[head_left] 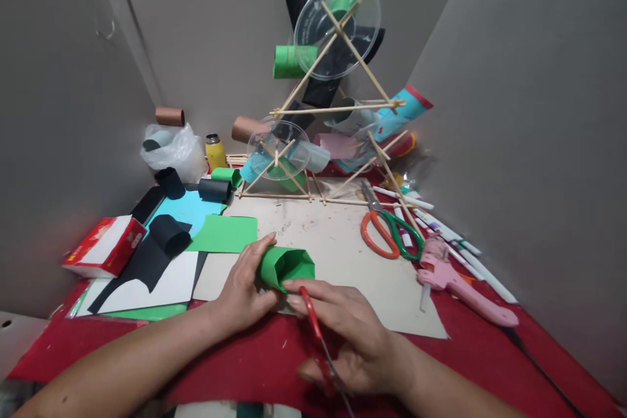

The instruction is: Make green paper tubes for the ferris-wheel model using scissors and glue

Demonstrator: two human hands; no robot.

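My left hand (245, 290) is wrapped round a rolled green paper tube (287, 266) and holds it just above the beige cardboard sheet (343, 255). My right hand (353, 339) grips red-handled scissors (318, 339), whose blades point toward the tube's near end. The index finger of that hand stretches out along the tube's lower edge. Both hands meet near the front edge of the cardboard, over the red cloth (255, 359).
A stick-frame model (337, 104) with clear plastic lids and paper rolls stands at the back. Orange-and-green scissors (389, 232), a pink glue gun (460, 284) and markers lie to the right. Green, blue, black and white sheets (186, 241) and a red box (105, 247) lie left.
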